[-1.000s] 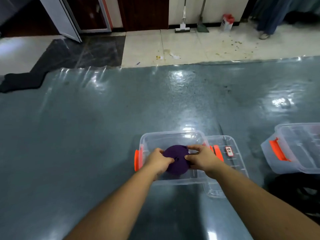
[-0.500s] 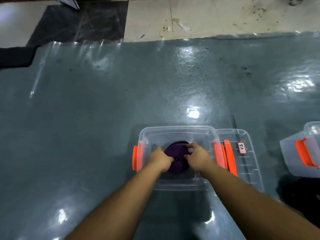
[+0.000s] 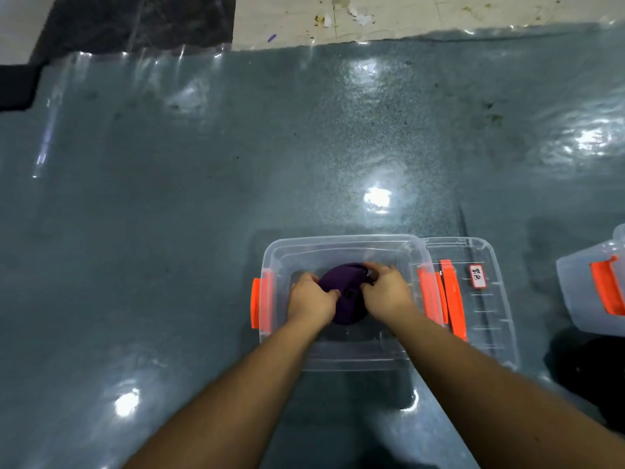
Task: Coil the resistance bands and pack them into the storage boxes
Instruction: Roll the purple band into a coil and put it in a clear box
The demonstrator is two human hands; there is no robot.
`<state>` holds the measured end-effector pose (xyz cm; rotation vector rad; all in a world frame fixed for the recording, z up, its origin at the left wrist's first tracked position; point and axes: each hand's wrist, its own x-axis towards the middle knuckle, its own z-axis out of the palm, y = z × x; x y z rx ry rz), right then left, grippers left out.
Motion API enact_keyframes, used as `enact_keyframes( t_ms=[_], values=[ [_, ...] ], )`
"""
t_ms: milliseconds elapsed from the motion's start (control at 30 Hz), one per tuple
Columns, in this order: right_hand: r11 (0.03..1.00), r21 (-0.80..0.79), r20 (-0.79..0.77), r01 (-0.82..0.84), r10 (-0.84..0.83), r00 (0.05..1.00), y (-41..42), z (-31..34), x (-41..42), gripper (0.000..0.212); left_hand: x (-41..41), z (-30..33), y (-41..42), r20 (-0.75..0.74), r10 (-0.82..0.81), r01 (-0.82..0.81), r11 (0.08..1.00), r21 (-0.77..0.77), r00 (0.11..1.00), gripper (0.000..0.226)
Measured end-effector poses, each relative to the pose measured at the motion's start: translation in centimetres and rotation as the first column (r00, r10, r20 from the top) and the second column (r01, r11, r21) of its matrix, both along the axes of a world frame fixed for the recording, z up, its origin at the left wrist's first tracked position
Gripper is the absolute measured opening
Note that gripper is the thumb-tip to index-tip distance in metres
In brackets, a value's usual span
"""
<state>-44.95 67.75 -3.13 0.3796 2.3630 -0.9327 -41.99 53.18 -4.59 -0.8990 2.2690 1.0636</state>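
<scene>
A grey-blue mat [image 3: 169,231] with a shiny clear film covers the floor, and pale tiles [image 3: 422,15] with small bits of litter show at the far edge. On the mat stands a clear box [image 3: 341,243] with orange latches on its left and right sides. Its clear lid [image 3: 487,299] lies flat just beside it on the right, and it carries a small white label with handwriting. Inside the box lies a purple coiled band [image 3: 345,299], near the middle of the bottom. The left hand [image 3: 309,301] grips the left side of the band with curled fingers. The right hand [image 3: 385,292] holds the right side, with its fingers curled over the far edge of the coil. A second box [image 3: 581,299] with an orange latch stands at the right border, partly cut off.
</scene>
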Motion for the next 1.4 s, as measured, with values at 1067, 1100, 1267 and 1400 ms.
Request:
enact_keyframes(
  t_ms=[1067,1100,1267,1400],
  values=[
    [0.976,0.189,-0.024,-0.103,0.109,0.994,-0.6,0.7,0.1,0.015,-0.5,0.7,0.2,-0.001,-0.173,0.171,0.977,-0.128,0.985,0.029],
    [0.974,0.195,-0.031,-0.115,0.123,0.992,-0.7,0.7,0.2,0.016,-0.5,0.7,0.3,-0.013,-0.198,0.194,0.971,-0.136,0.98,0.024],
    [0.979,0.166,-0.017,-0.117,0.122,0.992,-0.4,0.7,0.0,0.019,-0.5,1.2,0.2,-0.015,-0.213,0.209,0.969,-0.132,0.977,0.021],
    [0.979,0.153,0.03,-0.138,0.135,0.99,-0.2,1.1,0.1,0.028,-0.5,2.2,0.0,0.043,-0.264,0.267,0.955,-0.125,0.964,0.02]
  ],
)
